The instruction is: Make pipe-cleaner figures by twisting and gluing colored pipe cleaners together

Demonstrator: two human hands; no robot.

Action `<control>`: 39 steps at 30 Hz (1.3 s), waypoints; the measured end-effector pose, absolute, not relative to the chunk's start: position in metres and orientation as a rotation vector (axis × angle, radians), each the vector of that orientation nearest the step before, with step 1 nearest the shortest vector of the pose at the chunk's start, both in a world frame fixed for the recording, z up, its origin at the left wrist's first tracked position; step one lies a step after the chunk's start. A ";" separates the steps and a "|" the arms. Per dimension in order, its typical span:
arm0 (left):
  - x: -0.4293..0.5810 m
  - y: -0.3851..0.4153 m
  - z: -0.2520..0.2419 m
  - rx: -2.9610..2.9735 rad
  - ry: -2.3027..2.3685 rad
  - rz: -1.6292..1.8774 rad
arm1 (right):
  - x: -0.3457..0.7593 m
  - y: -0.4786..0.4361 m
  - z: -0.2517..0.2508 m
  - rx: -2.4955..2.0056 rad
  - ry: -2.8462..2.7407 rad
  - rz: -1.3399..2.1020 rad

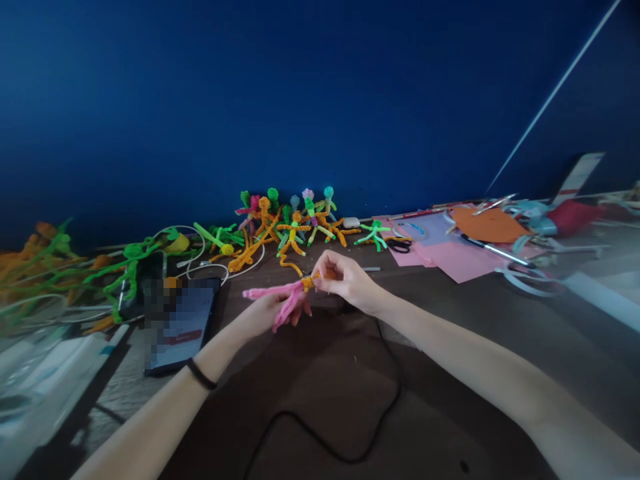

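A pink and orange pipe cleaner figure [287, 292] is held between my two hands above the dark table. My left hand [267, 312] grips it from below by the pink part, whose legs stick out to the left and downward. With thumb and forefinger pinched, my right hand [345, 281] holds the orange end. An orange strand [289, 264] curls up from near the fingers toward the back. Behind the hands, several colourful pipe cleaner figures [296, 230] stand and lie against the blue wall.
A tablet [187, 327] lies at left beside tangled green and orange pipe cleaners [133, 257] and white cable. At right are pink paper sheets [465, 260], black-handled scissors [400, 245], a pen [500, 252] and orange paper [487, 223]. A black cord [345, 460] winds across the front.
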State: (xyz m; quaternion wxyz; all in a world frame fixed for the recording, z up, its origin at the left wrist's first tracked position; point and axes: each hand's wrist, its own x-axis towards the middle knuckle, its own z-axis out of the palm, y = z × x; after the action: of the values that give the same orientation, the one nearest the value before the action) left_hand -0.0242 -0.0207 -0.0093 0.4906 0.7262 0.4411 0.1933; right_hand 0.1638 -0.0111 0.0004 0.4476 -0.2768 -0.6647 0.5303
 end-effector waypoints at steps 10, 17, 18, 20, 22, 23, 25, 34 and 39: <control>0.006 -0.044 -0.018 1.708 1.091 0.565 | 0.158 -0.004 -0.012 -0.881 -1.410 1.262; 0.013 -0.059 0.001 1.967 1.197 0.511 | 0.156 -0.007 -0.022 -0.908 -1.734 1.006; 0.012 -0.060 0.006 2.008 1.217 0.497 | 0.156 -0.008 -0.022 -0.903 -1.766 1.010; 0.007 -0.059 0.016 2.100 1.271 0.514 | 0.156 -0.009 -0.024 -0.875 -1.835 1.026; 0.000 -0.056 0.024 2.177 1.341 0.531 | 0.157 -0.010 -0.025 -0.823 -1.917 1.034; -0.003 -0.054 0.027 2.219 1.391 0.508 | 0.157 -0.010 -0.025 -0.794 -1.954 1.038; -0.009 -0.050 0.033 2.332 1.432 0.473 | 0.158 -0.011 -0.026 -0.734 -2.014 1.058; -0.029 -0.030 0.029 2.446 1.443 0.402 | 0.162 -0.024 -0.007 -0.700 -2.263 1.119; -0.034 -0.020 0.017 2.258 1.381 0.356 | 0.168 -0.025 0.004 -0.703 -2.325 1.135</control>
State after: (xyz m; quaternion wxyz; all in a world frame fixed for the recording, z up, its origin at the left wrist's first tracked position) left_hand -0.0344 -0.0195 0.0169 0.2331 0.8222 0.5028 0.1294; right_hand 0.1683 -0.0252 0.0041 0.2282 -0.2552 -0.8444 0.4121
